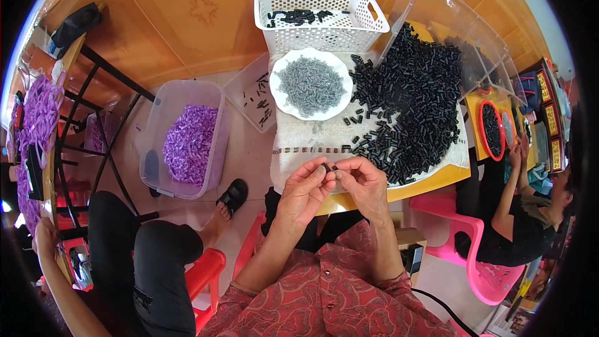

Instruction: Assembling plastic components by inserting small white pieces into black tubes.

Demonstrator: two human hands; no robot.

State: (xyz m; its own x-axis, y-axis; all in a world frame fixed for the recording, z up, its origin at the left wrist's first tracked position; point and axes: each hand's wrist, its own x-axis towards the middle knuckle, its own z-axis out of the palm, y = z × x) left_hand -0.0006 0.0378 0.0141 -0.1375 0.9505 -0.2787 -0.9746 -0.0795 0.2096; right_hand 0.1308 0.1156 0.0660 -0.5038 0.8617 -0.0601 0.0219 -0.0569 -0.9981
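Note:
My left hand (304, 190) and my right hand (364, 184) meet just above the near edge of a small table (430, 182). Between the fingertips of both hands sits a small black tube-shaped part (327, 166); which fingers bear it I cannot make out exactly. A large heap of the same black parts (415, 109) spreads over the white cloth in front of my right hand. Beyond my hands stands a white plate (282, 101) heaped with small grey parts (311, 85). A short row of parts (310, 149) lies lined up on the cloth.
A white perforated basket (318, 32) holds a few black parts at the back. A tipped clear bin (465, 25) is at the back right. A clear tub of purple pieces (188, 142) stands on the floor left. One person sits at left, another at right on a pink stool (475, 262).

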